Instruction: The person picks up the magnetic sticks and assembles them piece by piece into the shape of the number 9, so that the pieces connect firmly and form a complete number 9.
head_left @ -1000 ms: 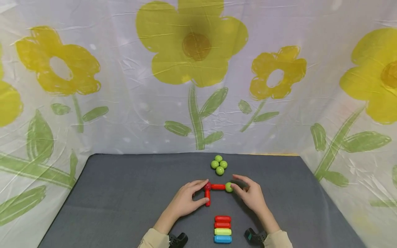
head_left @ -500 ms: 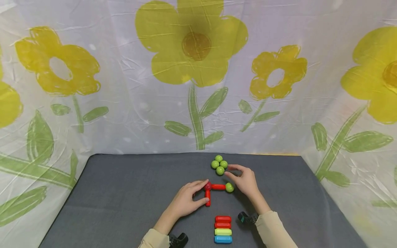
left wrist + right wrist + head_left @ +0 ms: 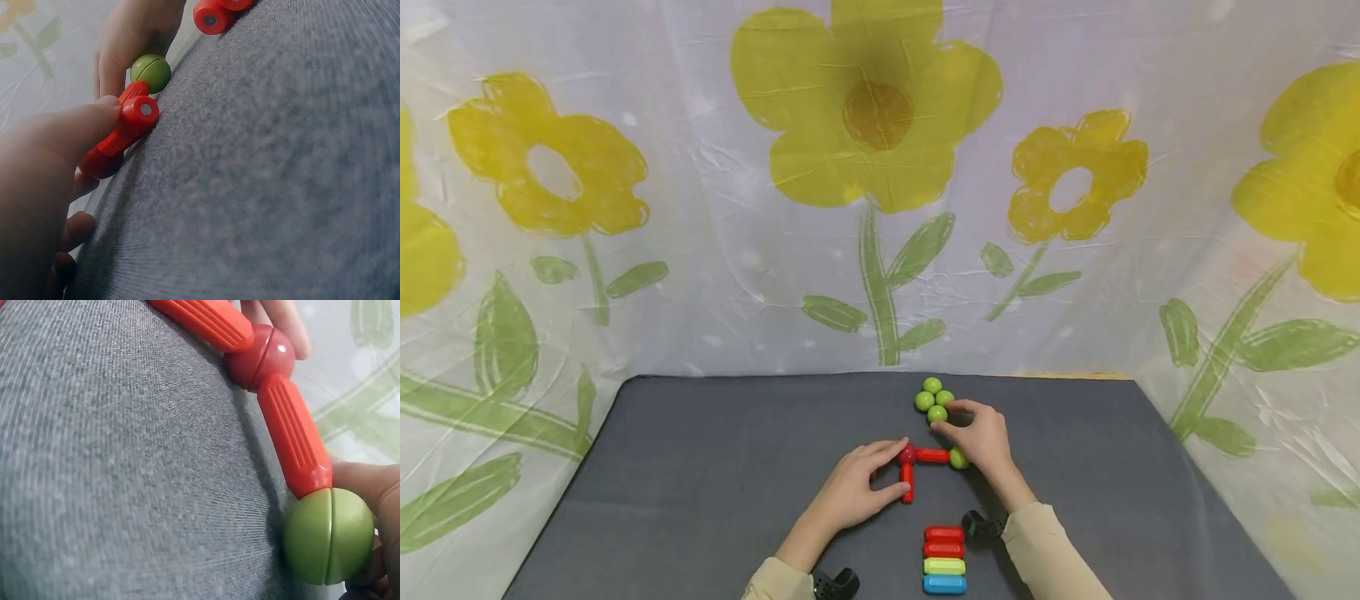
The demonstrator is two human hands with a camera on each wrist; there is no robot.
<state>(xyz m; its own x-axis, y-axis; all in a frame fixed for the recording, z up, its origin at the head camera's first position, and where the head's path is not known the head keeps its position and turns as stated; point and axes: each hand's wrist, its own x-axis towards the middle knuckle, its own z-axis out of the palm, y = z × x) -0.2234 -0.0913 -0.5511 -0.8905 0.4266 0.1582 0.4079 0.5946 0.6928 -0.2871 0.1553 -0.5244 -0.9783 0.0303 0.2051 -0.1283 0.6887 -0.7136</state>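
My left hand point(image 3: 857, 492) holds a joined piece made of a dark red ball point(image 3: 907, 452) and two red rods. Its index fingertip is at the ball, its thumb against the near rod point(image 3: 907, 483). The other red rod point(image 3: 932, 456) runs right to a green ball point(image 3: 958, 458), split by a groove in the right wrist view. My right hand point(image 3: 985, 437) reaches over that end to a cluster of loose green balls. Its thumb and index finger close round the nearest loose green ball point(image 3: 937, 414); the right wrist view does not show this contact.
More green balls point(image 3: 932, 385) sit at the back of the grey cloth-covered table point(image 3: 715, 483). In front lie several loose rods in a stack: red point(image 3: 944, 534), yellow-green point(image 3: 944, 567) and blue point(image 3: 944, 585). A flower-printed curtain point(image 3: 737, 275) hangs behind.
My right hand has left the green ball at the rod's end and moved back and left to the loose green balls. My left hand keeps its hold. The head view has shifted slightly.
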